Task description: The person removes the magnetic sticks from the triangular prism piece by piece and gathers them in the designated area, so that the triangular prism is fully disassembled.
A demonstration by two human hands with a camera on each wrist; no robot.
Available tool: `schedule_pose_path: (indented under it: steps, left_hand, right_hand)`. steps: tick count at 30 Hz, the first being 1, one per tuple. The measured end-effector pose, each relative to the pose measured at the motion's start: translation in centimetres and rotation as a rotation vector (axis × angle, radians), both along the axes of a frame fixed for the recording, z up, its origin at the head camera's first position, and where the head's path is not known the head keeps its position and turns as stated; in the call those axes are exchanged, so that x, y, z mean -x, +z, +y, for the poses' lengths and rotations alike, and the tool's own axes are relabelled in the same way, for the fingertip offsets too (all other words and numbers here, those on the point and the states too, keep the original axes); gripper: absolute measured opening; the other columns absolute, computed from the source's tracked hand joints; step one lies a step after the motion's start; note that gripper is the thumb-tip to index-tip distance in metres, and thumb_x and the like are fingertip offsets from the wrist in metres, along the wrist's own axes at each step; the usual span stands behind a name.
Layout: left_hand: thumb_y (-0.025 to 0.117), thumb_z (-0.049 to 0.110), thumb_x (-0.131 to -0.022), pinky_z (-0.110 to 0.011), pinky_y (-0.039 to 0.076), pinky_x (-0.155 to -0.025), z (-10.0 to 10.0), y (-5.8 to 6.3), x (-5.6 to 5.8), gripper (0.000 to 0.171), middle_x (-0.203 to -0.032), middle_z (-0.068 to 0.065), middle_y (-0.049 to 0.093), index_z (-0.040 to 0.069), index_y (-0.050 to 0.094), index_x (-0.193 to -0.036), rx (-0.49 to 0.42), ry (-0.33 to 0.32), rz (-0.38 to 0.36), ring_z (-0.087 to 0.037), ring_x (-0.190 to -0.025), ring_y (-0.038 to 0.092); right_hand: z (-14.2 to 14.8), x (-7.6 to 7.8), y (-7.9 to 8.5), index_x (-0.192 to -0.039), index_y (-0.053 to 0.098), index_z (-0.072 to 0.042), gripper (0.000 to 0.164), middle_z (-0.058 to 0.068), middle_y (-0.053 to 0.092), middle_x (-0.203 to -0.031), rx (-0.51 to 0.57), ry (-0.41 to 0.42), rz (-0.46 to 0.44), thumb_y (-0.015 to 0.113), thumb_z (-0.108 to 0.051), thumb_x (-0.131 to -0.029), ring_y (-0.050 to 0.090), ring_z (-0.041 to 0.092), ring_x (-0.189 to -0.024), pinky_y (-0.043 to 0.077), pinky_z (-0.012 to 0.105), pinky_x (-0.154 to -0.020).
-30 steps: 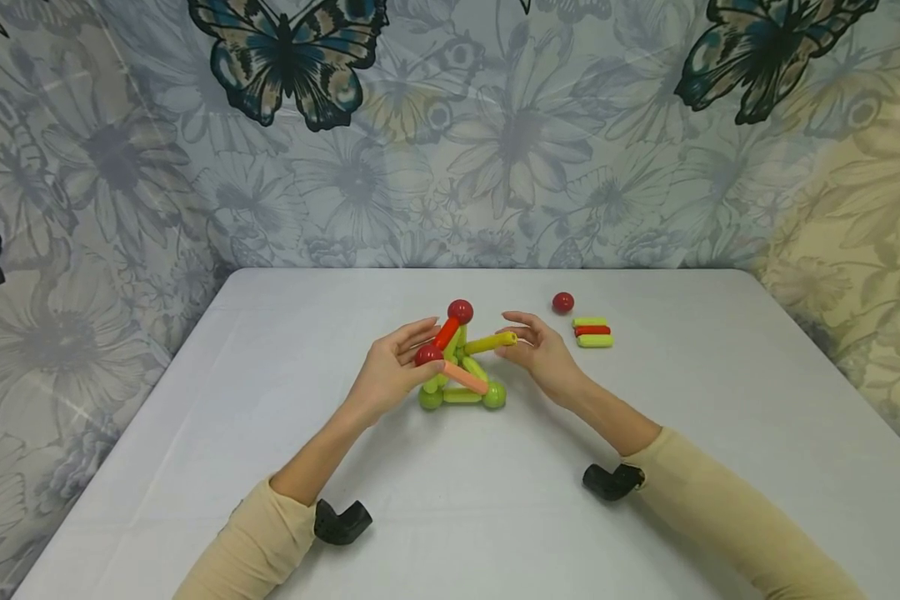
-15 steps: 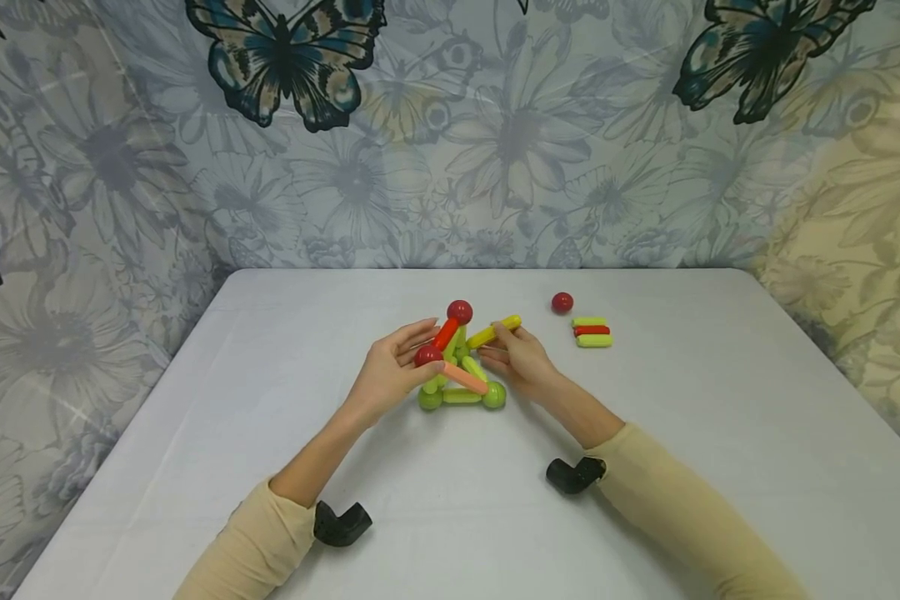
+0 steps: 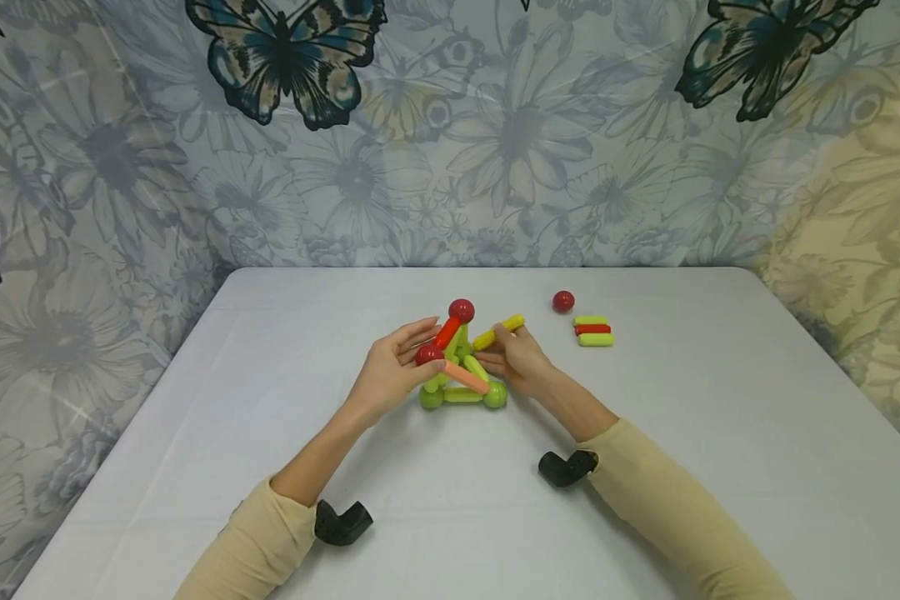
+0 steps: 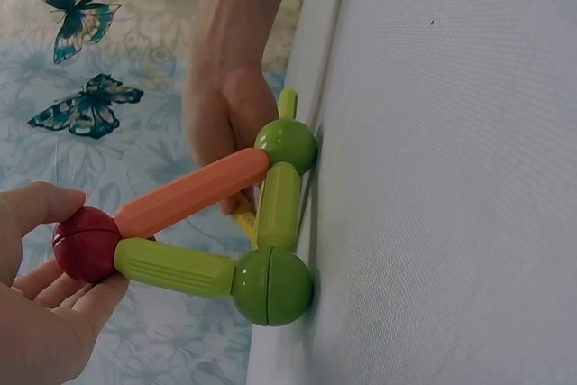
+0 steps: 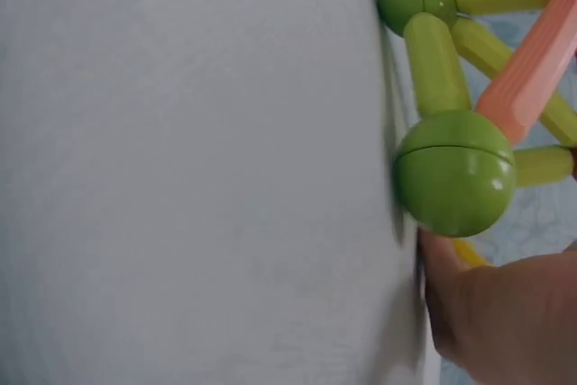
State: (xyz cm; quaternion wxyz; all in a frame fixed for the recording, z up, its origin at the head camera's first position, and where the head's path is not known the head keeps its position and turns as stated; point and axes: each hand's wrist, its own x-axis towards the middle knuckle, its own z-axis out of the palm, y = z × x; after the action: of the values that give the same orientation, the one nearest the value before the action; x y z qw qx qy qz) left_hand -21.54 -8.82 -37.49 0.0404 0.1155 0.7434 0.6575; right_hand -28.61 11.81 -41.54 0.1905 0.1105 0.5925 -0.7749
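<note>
A small frame of rods and balls stands on the white table, with green balls [image 4: 272,286] at its base and light green rods [image 5: 439,62] between them. My left hand [image 3: 385,373] holds the red ball [image 4: 86,245] at its upper near corner between thumb and fingers. From that ball an orange rod [image 3: 465,377] slopes down to a green ball, and a red rod [image 3: 446,333] runs to the far red ball [image 3: 461,311]. Right of the frame, my right hand [image 3: 523,362] pinches a yellow rod [image 3: 515,322], tilted. Whether its lower end touches the frame I cannot tell.
A loose red ball [image 3: 563,301] lies at the back right of the table [image 3: 682,375]. Near it, two light green rods [image 3: 595,340] and a red rod [image 3: 592,329] lie side by side. A butterfly-patterned backdrop [image 3: 510,167] stands behind the table.
My right hand has moved left and now pinches the yellow rod, which earlier jutted right from the frame. The rod's outer end has swung up. My left hand keeps its hold.
</note>
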Motion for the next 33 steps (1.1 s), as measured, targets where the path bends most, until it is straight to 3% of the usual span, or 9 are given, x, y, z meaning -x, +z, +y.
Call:
schedule_pose_path:
  steps: [5,12,18,26,33]
  left_hand:
    - [0.069,0.001,-0.086,-0.027,0.046,-0.092,0.1,0.0,-0.1,0.059,-0.136,-0.011,0.051,0.007,0.047,-0.140,-0.005,-0.002,0.000,-0.023,-0.122,0.051]
    - [0.069,0.000,-0.086,-0.026,0.046,-0.092,0.1,0.0,-0.1,0.058,-0.135,-0.010,0.052,0.008,0.048,-0.140,-0.004,0.004,-0.004,-0.022,-0.121,0.053]
    - [0.070,0.000,-0.085,-0.026,0.046,-0.092,0.0,0.1,-0.2,0.060,-0.135,-0.010,0.053,0.007,0.047,-0.140,0.011,0.021,-0.011,-0.023,-0.121,0.053]
    - [0.070,-0.001,-0.085,-0.027,0.046,-0.093,0.0,0.4,-0.4,0.060,-0.135,-0.012,0.053,0.008,0.048,-0.140,0.011,0.042,-0.003,-0.025,-0.122,0.052]
    - [0.070,-0.001,-0.085,-0.027,0.046,-0.092,0.0,0.5,-0.5,0.058,-0.133,-0.012,0.054,0.008,0.049,-0.139,0.019,0.046,0.008,-0.024,-0.121,0.053]
  right_hand:
    - [0.7,0.2,0.0,-0.140,0.022,-0.010,0.039,0.025,0.041,-0.132,-0.052,-0.032,-0.006,0.031,-0.027,-0.106,0.061,0.027,-0.105,0.050,0.032,-0.088]
    - [1.6,0.1,0.4,-0.139,0.032,0.000,0.045,0.020,0.051,-0.122,-0.141,-0.046,-0.008,0.041,-0.026,-0.104,0.059,0.021,-0.101,0.049,0.029,-0.090]
    - [2.8,-0.3,0.9,-0.139,0.030,0.000,0.045,0.018,0.052,-0.114,-0.112,-0.039,0.038,0.046,-0.022,-0.102,0.064,0.016,-0.085,0.049,0.033,-0.090]
    - [4.8,-0.7,1.4,-0.144,0.027,0.001,0.052,0.017,0.042,-0.125,-0.084,-0.024,0.062,0.043,-0.026,-0.103,0.061,0.019,-0.092,0.048,0.034,-0.092]
    - [6.5,-1.4,2.0,-0.146,0.021,-0.001,0.054,0.014,0.046,-0.116,-0.082,-0.036,0.074,0.046,-0.022,-0.102,0.064,0.015,-0.085,0.049,0.033,-0.090]
